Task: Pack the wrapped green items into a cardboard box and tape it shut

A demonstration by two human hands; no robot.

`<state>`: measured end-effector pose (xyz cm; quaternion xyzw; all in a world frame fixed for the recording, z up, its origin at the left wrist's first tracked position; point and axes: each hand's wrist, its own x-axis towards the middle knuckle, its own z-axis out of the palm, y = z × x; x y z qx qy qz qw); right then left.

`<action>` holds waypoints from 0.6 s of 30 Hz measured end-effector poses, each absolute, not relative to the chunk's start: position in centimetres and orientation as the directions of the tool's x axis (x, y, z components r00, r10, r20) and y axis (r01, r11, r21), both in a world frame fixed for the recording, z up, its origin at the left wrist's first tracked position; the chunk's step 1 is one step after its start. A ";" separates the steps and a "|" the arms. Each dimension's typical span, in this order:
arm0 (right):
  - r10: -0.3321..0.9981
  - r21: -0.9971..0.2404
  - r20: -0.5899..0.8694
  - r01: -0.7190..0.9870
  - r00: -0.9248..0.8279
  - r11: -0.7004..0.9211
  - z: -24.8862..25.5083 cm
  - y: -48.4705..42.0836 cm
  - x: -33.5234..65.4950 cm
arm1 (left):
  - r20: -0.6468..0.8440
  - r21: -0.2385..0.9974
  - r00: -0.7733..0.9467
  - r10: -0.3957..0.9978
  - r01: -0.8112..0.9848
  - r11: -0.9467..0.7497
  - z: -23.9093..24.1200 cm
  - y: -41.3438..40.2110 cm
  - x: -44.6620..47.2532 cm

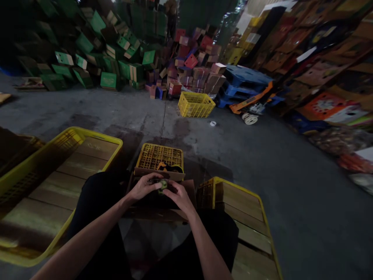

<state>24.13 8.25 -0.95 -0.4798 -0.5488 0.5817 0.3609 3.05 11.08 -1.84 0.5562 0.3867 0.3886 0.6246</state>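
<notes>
Dimly lit grey floor [314, 186], heaped green boxes [108, 80], blue pallets [247, 74], pallet jack [255, 100]

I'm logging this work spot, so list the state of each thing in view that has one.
Small green item: held between both hands
Left hand: gripping the item
Right hand: gripping the item
Cardboard box below: open
Left yellow crate: open-topped, loaded with brown cartons
Right yellow crate: open-topped, loaded likewise
Far yellow crate: upright, open-topped
Blue pallets: stacked
</notes>
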 end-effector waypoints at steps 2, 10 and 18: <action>0.940 -0.983 -0.170 0.112 -0.295 -0.143 -0.8 8.2 24.2 | -0.058 0.998 0.391 0.918 -0.007 0.066 -1.8 11.1 2.9; 0.929 -0.986 -0.160 0.100 -0.333 -0.134 -0.2 8.0 24.0 | -0.099 0.993 0.369 0.924 -0.028 0.118 -2.4 11.3 2.7; 0.926 -0.980 -0.194 0.030 -0.324 -0.195 -0.7 8.2 24.2 | -0.120 0.983 0.358 0.926 -0.084 0.160 -2.3 11.3 2.7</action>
